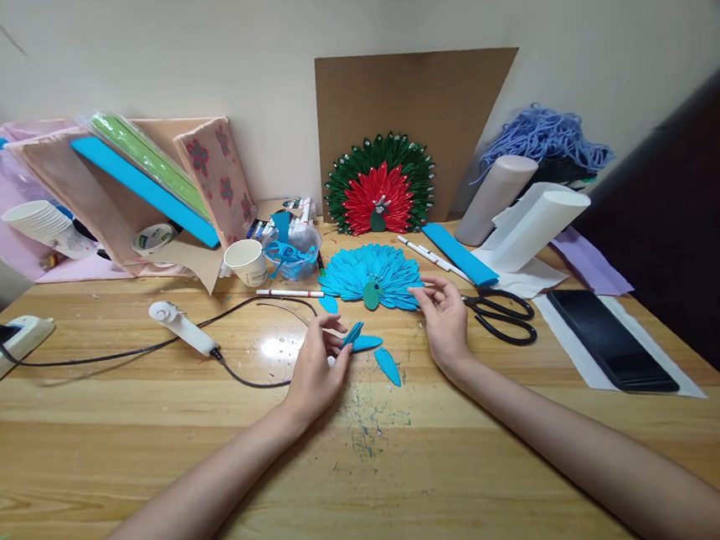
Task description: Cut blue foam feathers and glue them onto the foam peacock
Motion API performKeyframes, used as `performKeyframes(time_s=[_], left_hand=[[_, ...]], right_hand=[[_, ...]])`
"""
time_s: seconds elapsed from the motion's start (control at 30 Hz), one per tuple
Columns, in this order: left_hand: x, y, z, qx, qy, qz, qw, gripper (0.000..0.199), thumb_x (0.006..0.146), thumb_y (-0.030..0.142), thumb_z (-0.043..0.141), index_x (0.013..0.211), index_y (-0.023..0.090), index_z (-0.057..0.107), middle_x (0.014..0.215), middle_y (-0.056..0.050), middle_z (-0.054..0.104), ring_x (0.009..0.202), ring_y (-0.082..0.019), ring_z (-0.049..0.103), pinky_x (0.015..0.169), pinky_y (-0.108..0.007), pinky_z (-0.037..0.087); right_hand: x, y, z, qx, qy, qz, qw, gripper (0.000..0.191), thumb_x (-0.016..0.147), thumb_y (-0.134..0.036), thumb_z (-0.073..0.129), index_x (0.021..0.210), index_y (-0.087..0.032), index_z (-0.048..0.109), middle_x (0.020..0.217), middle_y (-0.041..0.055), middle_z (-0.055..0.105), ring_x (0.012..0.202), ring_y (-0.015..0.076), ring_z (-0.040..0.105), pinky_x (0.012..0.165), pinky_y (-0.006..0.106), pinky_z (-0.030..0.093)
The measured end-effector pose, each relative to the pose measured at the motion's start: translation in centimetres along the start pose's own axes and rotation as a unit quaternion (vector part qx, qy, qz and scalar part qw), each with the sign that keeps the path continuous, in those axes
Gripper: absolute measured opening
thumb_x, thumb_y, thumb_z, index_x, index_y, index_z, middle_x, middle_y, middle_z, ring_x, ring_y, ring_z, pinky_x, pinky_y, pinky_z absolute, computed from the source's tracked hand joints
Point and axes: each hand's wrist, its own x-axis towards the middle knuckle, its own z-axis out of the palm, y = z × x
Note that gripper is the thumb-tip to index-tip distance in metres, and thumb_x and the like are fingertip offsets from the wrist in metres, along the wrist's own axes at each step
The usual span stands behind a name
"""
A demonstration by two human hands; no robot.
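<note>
A blue layered paper fan (366,274) with a green oval at its lower middle lies flat on the wooden table. My right hand (446,321) is at its right edge, thumb and forefinger pinched on the tip of a petal there. Left of centre, my left hand (319,366) pinches a folded blue paper petal (354,333) between thumb and fingers. One loose petal (367,344) lies beside those fingertips, and another blue petal (388,367) rests on the wood between the hands. A small blue piece (328,304) lies below the fan's left side.
Black scissors (506,316) lie right of my right hand, with a phone (612,340) farther right. A white glue gun (182,327) and its cord are at left. Behind stand a paper cup (246,263), a plastic bowl (294,263) and a red-green fan (384,184) against brown board.
</note>
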Motion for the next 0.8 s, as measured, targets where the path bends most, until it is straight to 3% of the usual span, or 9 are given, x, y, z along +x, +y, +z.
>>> performKeyframes(time_s=[0.1, 0.2, 0.27, 0.37, 0.53, 0.63, 0.73, 0.8], left_hand=[[-0.1, 0.1, 0.0, 0.005, 0.002, 0.008, 1.0, 0.039, 0.082, 0.013, 0.054, 0.115, 0.021, 0.036, 0.101, -0.006, 0.055, 0.077, -0.011, 0.059, 0.068, -0.026, 0.051], [-0.2, 0.2, -0.1, 0.007, -0.013, 0.019, 1.0, 0.042, 0.082, 0.012, 0.053, 0.118, 0.022, 0.035, 0.103, -0.005, 0.057, 0.082, -0.011, 0.061, 0.071, -0.026, 0.053], [-0.4, 0.3, -0.2, 0.011, -0.019, 0.027, 0.999, 0.041, 0.082, 0.013, 0.053, 0.118, 0.023, 0.036, 0.103, -0.005, 0.057, 0.083, -0.012, 0.061, 0.07, -0.025, 0.054], [-0.5, 0.4, -0.2, 0.023, -0.017, 0.042, 0.999, 0.039, 0.083, 0.014, 0.052, 0.118, 0.023, 0.037, 0.1, -0.005, 0.059, 0.085, -0.012, 0.062, 0.069, -0.025, 0.054], [-0.5, 0.2, -0.1, 0.024, 0.0, 0.054, 0.998, 0.036, 0.084, 0.015, 0.05, 0.118, 0.022, 0.038, 0.099, -0.006, 0.059, 0.09, -0.014, 0.061, 0.072, -0.026, 0.054], [-0.5, 0.4, -0.4, 0.05, 0.037, 0.064, 0.996, 0.033, 0.084, 0.019, 0.052, 0.115, 0.021, 0.041, 0.103, -0.007, 0.058, 0.096, -0.016, 0.058, 0.081, -0.031, 0.051], [-0.6, 1.0, -1.2, 0.068, 0.084, 0.007, 0.994, 0.025, 0.086, 0.029, 0.051, 0.108, 0.018, 0.048, 0.105, -0.009, 0.056, 0.094, -0.018, 0.057, 0.081, -0.032, 0.048], [-0.8, 1.5, -1.8, 0.021, 0.058, -0.071, 0.996, 0.027, 0.09, 0.038, 0.041, 0.098, 0.016, 0.054, 0.09, -0.007, 0.059, 0.079, -0.016, 0.058, 0.07, -0.029, 0.047]], right_hand=[[-0.7, -0.7, 0.0, -0.048, -0.102, -0.039, 0.993, 0.018, 0.083, -0.034, 0.057, 0.095, -0.02, 0.06, 0.087, 0.0049, 0.064, 0.085, 0.0185, 0.061, 0.077, 0.034, 0.048], [-2.1, -1.7, 0.1, -0.132, -0.247, -0.147, 0.949, 0.016, 0.079, -0.033, 0.064, 0.091, -0.022, 0.066, 0.088, 0.0049, 0.063, 0.087, 0.0198, 0.057, 0.078, 0.035, 0.046], [-2.9, -2.1, 0.1, -0.167, -0.286, -0.217, 0.918, 0.016, 0.076, -0.03, 0.067, 0.09, -0.023, 0.067, 0.084, 0.0042, 0.062, 0.084, 0.02, 0.056, 0.077, 0.036, 0.045], [-3.4, -2.0, 0.0, -0.187, -0.29, -0.272, 0.898, 0.012, 0.078, -0.026, 0.065, 0.089, -0.023, 0.067, 0.082, 0.0042, 0.063, 0.081, 0.0199, 0.056, 0.075, 0.036, 0.044], [-3.3, -1.8, -0.1, -0.199, -0.284, -0.285, 0.894, 0.01, 0.083, -0.021, 0.059, 0.089, -0.024, 0.065, 0.081, 0.0048, 0.065, 0.079, 0.0203, 0.057, 0.072, 0.037, 0.044], [-3.2, -1.9, -0.3, -0.189, -0.285, -0.309, 0.888, 0.011, 0.083, -0.018, 0.058, 0.087, -0.025, 0.065, 0.079, 0.0045, 0.066, 0.077, 0.0198, 0.058, 0.07, 0.036, 0.045], [-3.4, -2.0, -0.7, -0.179, -0.269, -0.371, 0.87, 0.017, 0.081, -0.014, 0.058, 0.09, -0.026, 0.065, 0.078, 0.0036, 0.067, 0.075, 0.0185, 0.059, 0.068, 0.034, 0.047], [-3.6, -2.2, -1.0, -0.173, -0.267, -0.429, 0.845, 0.023, 0.08, -0.011, 0.06, 0.095, -0.028, 0.065, 0.079, 0.0029, 0.069, 0.074, 0.0177, 0.059, 0.067, 0.032, 0.048]])
